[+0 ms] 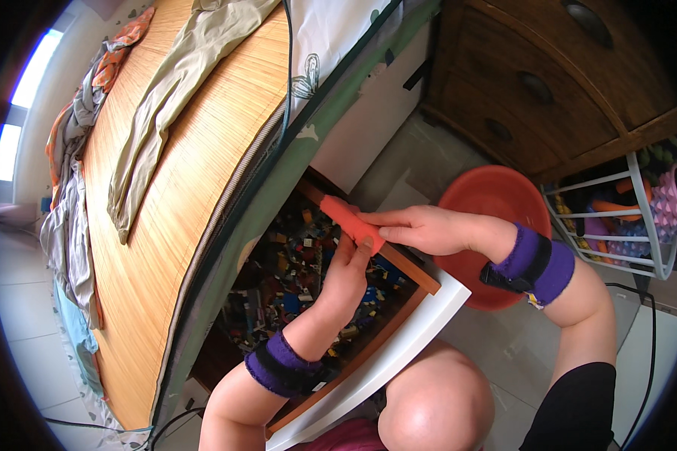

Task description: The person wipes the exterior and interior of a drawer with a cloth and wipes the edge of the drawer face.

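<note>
An orange-red cloth (347, 219) lies folded along the top edge of a wooden drawer (421, 276). My left hand (346, 276) grips the cloth from the drawer's inner side, its thumb on top and its other fingers partly hidden. From the right, my right hand (432, 230) rests stretched fingers on the cloth's near end. Inside the drawer, below my left hand, lies a heap of small multicoloured toy building bricks (289, 259). Both forearms wear purple bands with black straps.
A red basin (496, 199) stands on the tiled floor right of the drawer. Behind it is a dark wooden chest of drawers (534, 83); a white wire basket (643, 218) holds colourful things. On the left, trousers (154, 124) lie on a bed mat (203, 143). My knee is close to the white drawer front (406, 338).
</note>
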The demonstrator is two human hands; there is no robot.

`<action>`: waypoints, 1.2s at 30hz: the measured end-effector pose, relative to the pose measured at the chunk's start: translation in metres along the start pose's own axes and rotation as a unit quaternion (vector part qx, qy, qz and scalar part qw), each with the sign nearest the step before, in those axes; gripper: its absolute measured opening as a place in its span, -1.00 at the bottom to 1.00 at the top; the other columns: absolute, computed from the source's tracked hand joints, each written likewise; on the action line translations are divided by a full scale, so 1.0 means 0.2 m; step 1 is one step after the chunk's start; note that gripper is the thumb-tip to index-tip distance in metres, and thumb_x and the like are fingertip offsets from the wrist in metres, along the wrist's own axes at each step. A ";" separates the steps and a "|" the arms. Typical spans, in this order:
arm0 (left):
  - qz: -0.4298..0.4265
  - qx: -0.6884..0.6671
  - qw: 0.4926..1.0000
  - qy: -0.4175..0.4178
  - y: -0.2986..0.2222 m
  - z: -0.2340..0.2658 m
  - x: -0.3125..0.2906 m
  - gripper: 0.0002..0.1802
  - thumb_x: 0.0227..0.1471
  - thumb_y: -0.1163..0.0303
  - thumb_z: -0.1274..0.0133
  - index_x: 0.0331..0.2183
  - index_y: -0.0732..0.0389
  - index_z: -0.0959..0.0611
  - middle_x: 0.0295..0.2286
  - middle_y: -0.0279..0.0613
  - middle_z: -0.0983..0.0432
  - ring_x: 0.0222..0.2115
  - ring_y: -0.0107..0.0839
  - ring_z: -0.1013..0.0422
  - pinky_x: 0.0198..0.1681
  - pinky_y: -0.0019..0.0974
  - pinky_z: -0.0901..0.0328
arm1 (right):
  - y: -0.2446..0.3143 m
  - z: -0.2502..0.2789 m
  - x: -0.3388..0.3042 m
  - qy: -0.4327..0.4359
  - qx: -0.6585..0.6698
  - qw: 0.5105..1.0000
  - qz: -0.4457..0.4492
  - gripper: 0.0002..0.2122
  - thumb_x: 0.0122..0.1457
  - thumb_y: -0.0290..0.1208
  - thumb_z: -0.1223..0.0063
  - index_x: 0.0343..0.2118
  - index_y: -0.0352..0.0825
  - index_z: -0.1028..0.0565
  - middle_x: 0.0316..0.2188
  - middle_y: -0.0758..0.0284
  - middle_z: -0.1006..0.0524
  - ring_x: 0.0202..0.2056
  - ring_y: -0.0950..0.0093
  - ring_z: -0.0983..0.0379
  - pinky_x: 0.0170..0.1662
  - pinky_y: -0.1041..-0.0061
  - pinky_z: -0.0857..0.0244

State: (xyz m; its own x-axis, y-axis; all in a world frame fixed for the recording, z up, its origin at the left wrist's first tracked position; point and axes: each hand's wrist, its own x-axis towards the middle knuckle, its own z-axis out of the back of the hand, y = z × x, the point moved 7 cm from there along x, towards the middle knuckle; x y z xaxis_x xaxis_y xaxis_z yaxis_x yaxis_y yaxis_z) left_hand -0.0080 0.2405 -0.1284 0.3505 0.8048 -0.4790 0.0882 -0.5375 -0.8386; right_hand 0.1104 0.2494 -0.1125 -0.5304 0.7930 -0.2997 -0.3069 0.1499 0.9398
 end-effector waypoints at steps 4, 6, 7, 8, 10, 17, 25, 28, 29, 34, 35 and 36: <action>0.009 0.037 0.999 0.034 0.06 -0.06 -0.04 -0.54 0.15 0.31 0.22 0.05 0.26 -0.20 -0.06 -0.26 -0.24 -0.04 -0.51 -0.17 0.04 -0.44 -0.06 | 0.00 0.00 -0.11 0.004 0.000 1.000 -0.027 -0.61 0.20 -0.25 0.27 0.08 -0.22 -0.23 -0.01 0.22 -0.35 0.02 0.36 -0.26 0.07 0.51 -0.07; 0.023 0.059 0.997 0.035 0.05 -0.11 -0.09 -0.53 0.15 0.30 0.21 0.05 0.28 -0.20 -0.08 -0.26 -0.26 -0.06 -0.53 -0.17 0.02 -0.45 -0.06 | -0.02 -0.01 -0.15 0.007 0.013 0.999 -0.037 -0.62 0.20 -0.25 0.28 0.08 -0.23 -0.24 -0.01 0.22 -0.35 0.02 0.37 -0.26 0.06 0.51 -0.08; 0.053 0.083 0.995 0.032 0.05 -0.13 -0.11 -0.52 0.14 0.31 0.19 0.05 0.30 -0.19 -0.10 -0.27 -0.27 -0.08 -0.54 -0.17 0.01 -0.46 -0.06 | -0.02 -0.01 -0.17 0.009 0.019 0.999 -0.040 -0.62 0.21 -0.25 0.28 0.07 -0.23 -0.25 -0.01 0.23 -0.35 0.02 0.37 -0.26 0.06 0.51 -0.08; 0.053 0.081 0.995 0.033 0.05 -0.14 -0.12 -0.52 0.14 0.31 0.19 0.05 0.30 -0.19 -0.10 -0.27 -0.27 -0.08 -0.54 -0.17 0.01 -0.46 -0.06 | -0.03 -0.01 -0.19 0.010 0.025 0.999 -0.044 -0.62 0.21 -0.26 0.28 0.07 -0.24 -0.25 -0.01 0.23 -0.36 0.03 0.37 -0.25 0.06 0.51 -0.08; 0.059 0.070 0.995 0.051 0.07 -0.16 -0.14 -0.54 0.14 0.32 0.19 0.03 0.30 -0.22 -0.12 -0.27 -0.29 -0.09 -0.53 -0.18 0.00 -0.47 -0.07 | -0.03 -0.01 -0.22 0.007 0.024 0.999 -0.047 -0.63 0.21 -0.26 0.28 0.06 -0.25 -0.27 -0.02 0.24 -0.37 0.02 0.38 -0.26 0.06 0.51 -0.09; 0.076 0.123 0.983 0.108 0.13 -0.21 -0.18 -0.59 0.14 0.37 0.23 -0.02 0.39 -0.25 -0.14 -0.12 -0.33 -0.10 -0.40 -0.25 0.00 -0.41 -0.11 | -0.02 0.00 -0.30 0.005 0.002 0.997 -0.081 -0.64 0.22 -0.24 0.29 0.01 -0.27 -0.33 -0.08 0.23 -0.42 -0.03 0.38 -0.31 0.03 0.51 -0.13; 0.070 0.179 0.967 0.165 0.20 -0.21 -0.19 -0.62 0.12 0.33 0.19 -0.09 0.38 -0.33 -0.22 -0.08 -0.40 -0.17 -0.37 -0.32 -0.06 -0.36 -0.17 | -0.14 0.02 -0.28 0.035 -0.068 0.981 -0.180 -0.60 0.20 -0.14 0.27 -0.12 -0.38 -0.41 -0.25 0.18 -0.50 -0.21 0.34 -0.41 -0.11 0.47 -0.22; 0.080 0.206 0.960 0.172 0.20 -0.19 -0.15 -0.62 0.12 0.30 0.19 -0.12 0.39 -0.37 -0.25 -0.03 -0.42 -0.20 -0.33 -0.34 -0.10 -0.34 -0.19 | -0.21 -0.01 -0.24 0.010 -0.032 0.982 -0.186 -0.60 0.21 -0.15 0.30 -0.15 -0.39 -0.42 -0.22 0.14 -0.47 -0.16 0.30 -0.37 -0.07 0.45 -0.18; 0.085 0.219 0.957 0.173 0.20 -0.20 -0.14 -0.62 0.12 0.29 0.19 -0.13 0.39 -0.37 -0.26 -0.02 -0.43 -0.21 -0.31 -0.35 -0.11 -0.34 -0.20 | -0.27 -0.05 -0.23 0.018 -0.048 0.979 -0.196 -0.61 0.21 -0.17 0.33 -0.15 -0.40 -0.41 -0.20 0.13 -0.45 -0.14 0.30 -0.35 -0.05 0.44 -0.16; 0.105 0.265 0.943 0.171 0.16 -0.23 -0.18 -0.61 0.12 0.25 0.21 -0.16 0.38 -0.40 -0.28 0.02 -0.44 -0.24 -0.23 -0.37 -0.13 -0.31 -0.20 | -0.45 -0.11 -0.20 0.042 -0.029 0.981 -0.188 -0.63 0.21 -0.26 0.40 -0.11 -0.41 -0.37 -0.11 0.11 -0.38 -0.09 0.30 -0.31 0.00 0.44 -0.13; 0.106 0.267 0.942 0.172 0.15 -0.23 -0.18 -0.61 0.12 0.24 0.21 -0.16 0.38 -0.41 -0.28 0.03 -0.44 -0.24 -0.22 -0.37 -0.13 -0.30 -0.20 | -0.47 -0.12 -0.20 0.039 0.000 0.978 -0.206 -0.63 0.21 -0.27 0.41 -0.10 -0.41 -0.37 -0.10 0.12 -0.38 -0.09 0.30 -0.31 0.00 0.44 -0.13; 0.108 0.270 0.941 0.173 0.15 -0.24 -0.19 -0.61 0.12 0.23 0.21 -0.16 0.37 -0.41 -0.28 0.04 -0.44 -0.24 -0.20 -0.37 -0.13 -0.30 -0.20 | -0.53 -0.14 -0.20 0.056 0.045 0.973 -0.219 -0.59 0.21 -0.18 0.40 -0.10 -0.40 -0.36 -0.09 0.10 -0.37 -0.07 0.24 -0.29 0.00 0.41 -0.12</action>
State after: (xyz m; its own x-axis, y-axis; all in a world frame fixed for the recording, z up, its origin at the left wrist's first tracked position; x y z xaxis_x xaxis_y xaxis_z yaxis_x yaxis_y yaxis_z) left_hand 0.0256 0.1817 -0.1239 0.5973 0.5106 -0.6185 -0.4738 -0.3976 -0.7858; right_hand 0.1424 0.1849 -0.2052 -0.4485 0.5735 -0.6855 -0.4546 0.5140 0.7274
